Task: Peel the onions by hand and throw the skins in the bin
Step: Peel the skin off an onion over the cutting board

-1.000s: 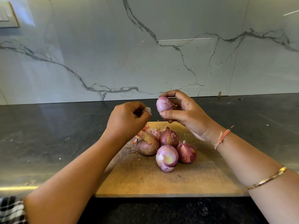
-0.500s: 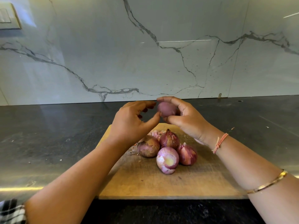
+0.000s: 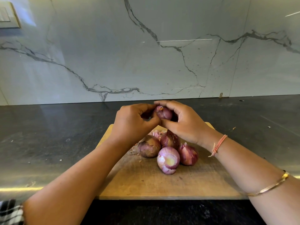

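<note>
A small purple onion (image 3: pixel 163 113) is held up above the far end of the wooden cutting board (image 3: pixel 162 185). My right hand (image 3: pixel 183 122) grips it from the right with curled fingers. My left hand (image 3: pixel 134 122) pinches at its left side with thumb and fingertips. On the board lie a peeled onion (image 3: pixel 168 159) showing its pale cut end, and three unpeeled ones: a brownish onion (image 3: pixel 148 148), a dark red onion (image 3: pixel 169 140) behind, and a red onion (image 3: pixel 189 155) on the right. Loose skins (image 3: pixel 156 133) lie behind them, partly hidden by my hands.
The board sits on a dark stone counter (image 3: pixel 56 135) against a marble wall (image 3: pixel 146 54). Small skin scraps (image 3: pixel 233 127) lie on the counter to the right. A wall switch plate (image 3: pixel 8 15) is at the top left. No bin is in view.
My left hand, which was apart from the onion holding a bit of skin, has come right and now pinches the onion. Both hands have sunk slightly lower over the board.
</note>
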Available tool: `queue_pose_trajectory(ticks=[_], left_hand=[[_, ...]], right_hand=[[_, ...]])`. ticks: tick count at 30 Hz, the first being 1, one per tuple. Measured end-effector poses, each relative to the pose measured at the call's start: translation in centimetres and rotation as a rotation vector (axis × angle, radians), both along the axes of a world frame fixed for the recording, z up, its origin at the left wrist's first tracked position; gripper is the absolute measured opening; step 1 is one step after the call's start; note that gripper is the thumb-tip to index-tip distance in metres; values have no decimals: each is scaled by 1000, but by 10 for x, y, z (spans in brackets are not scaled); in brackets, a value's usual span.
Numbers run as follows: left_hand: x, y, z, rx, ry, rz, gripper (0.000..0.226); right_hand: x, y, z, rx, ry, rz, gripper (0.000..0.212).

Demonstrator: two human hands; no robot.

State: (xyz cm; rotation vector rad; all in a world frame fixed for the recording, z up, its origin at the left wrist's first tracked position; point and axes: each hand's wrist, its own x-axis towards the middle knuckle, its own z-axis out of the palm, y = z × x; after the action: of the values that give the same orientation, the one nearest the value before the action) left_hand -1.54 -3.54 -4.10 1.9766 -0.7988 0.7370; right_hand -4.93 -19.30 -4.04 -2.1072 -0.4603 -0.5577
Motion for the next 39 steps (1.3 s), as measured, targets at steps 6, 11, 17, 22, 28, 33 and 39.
queue_pose_trajectory(ticks=[6, 11, 17, 22, 28, 33, 39], left_hand=[[-1, -1, 1, 30, -42, 46, 26], [0, -1, 1, 36, -67, 70, 26], [5, 0, -1, -87, 10, 87, 16], [9, 1, 0, -135, 64, 102, 24], [10, 2, 0, -104, 114, 136, 26], [10, 5, 0, -33, 176, 158, 22], [7, 3, -1, 94, 121, 78, 37]], right_hand=[[0, 1, 0, 5, 9, -2, 45], [1, 1, -1, 45, 23, 23, 45], [3, -1, 0, 137, 49, 77, 39], [2, 0, 2, 211, 69, 158, 37], [-1, -2, 5, 322, 107, 230, 41], [-2, -8, 9, 455, 183, 243, 36], [0, -5, 6, 465, 234, 220, 24]])
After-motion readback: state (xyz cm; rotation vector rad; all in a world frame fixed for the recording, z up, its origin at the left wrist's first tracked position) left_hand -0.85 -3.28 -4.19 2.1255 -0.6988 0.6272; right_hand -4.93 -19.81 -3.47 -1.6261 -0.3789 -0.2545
